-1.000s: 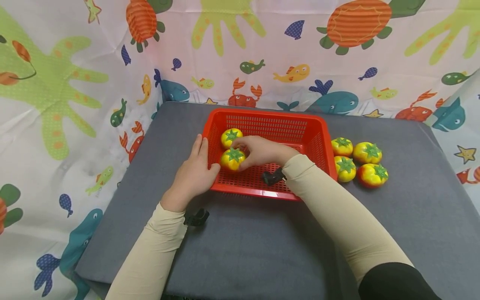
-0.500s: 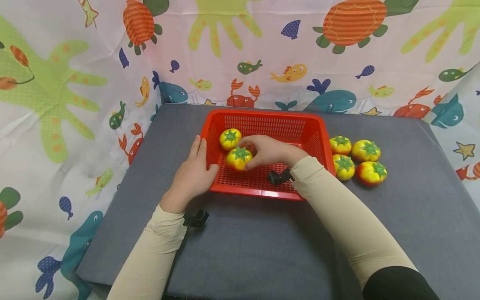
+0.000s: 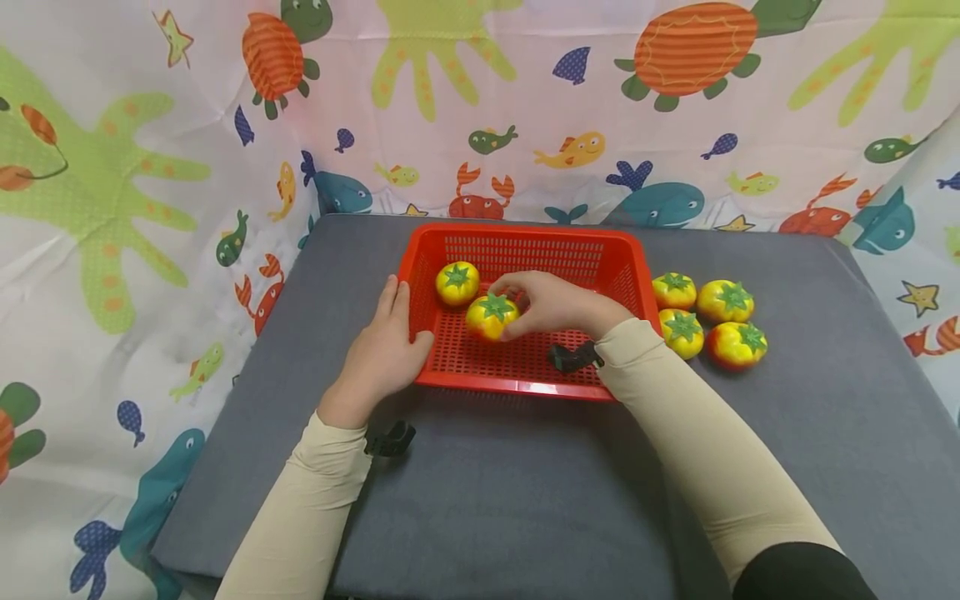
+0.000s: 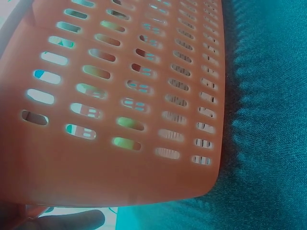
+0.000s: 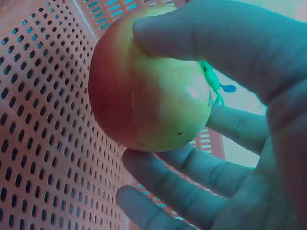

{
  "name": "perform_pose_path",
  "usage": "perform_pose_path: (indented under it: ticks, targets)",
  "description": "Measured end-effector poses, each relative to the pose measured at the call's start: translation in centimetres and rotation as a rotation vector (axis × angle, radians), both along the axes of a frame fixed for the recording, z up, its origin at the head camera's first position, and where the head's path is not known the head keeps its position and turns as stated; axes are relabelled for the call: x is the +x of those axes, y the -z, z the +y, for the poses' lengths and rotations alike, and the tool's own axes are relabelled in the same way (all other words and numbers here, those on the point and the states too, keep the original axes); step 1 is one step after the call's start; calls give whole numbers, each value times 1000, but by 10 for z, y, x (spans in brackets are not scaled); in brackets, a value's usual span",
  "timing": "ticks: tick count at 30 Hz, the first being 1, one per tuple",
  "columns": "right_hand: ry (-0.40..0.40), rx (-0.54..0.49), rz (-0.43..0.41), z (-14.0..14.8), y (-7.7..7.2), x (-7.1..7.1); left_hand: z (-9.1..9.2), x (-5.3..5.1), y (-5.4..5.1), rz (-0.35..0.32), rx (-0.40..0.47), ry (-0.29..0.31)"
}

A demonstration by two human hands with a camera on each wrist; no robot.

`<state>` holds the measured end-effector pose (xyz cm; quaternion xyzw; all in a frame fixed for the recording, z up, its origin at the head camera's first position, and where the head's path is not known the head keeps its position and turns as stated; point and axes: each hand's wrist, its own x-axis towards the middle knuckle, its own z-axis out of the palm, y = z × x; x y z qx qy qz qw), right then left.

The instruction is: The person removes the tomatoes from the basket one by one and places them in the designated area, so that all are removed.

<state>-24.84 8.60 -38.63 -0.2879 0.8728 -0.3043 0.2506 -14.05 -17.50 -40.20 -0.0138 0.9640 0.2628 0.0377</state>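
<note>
My right hand pinches a yellow-and-red toy tomato inside the red plastic basket. In the right wrist view the thumb lies across this tomato and fingertips meet it from the other side. A second toy tomato sits by the basket's left wall, just apart from the held one. My left hand rests against the basket's left rim, fingers straight along the outside and thumb at the near left corner. The left wrist view shows the slotted basket wall and one fingertip below it.
Several more toy tomatoes stand close together on the grey table, right of the basket. A curtain printed with sea animals hangs behind and to the sides of the table.
My right hand has moved to the right with its toy tomato, away from the one by the left wall. The left hand keeps its place on the basket. The head view has shifted slightly.
</note>
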Motion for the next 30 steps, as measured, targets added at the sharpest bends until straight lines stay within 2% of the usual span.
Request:
perform_pose_path:
  ticks: [14, 30]
  targets:
    - [65, -11, -24, 21, -5, 8, 2, -1, -2, -14, -10, -6]
    - [87, -29, 18, 31, -21, 18, -1, -3, 2, -10, -12, -11]
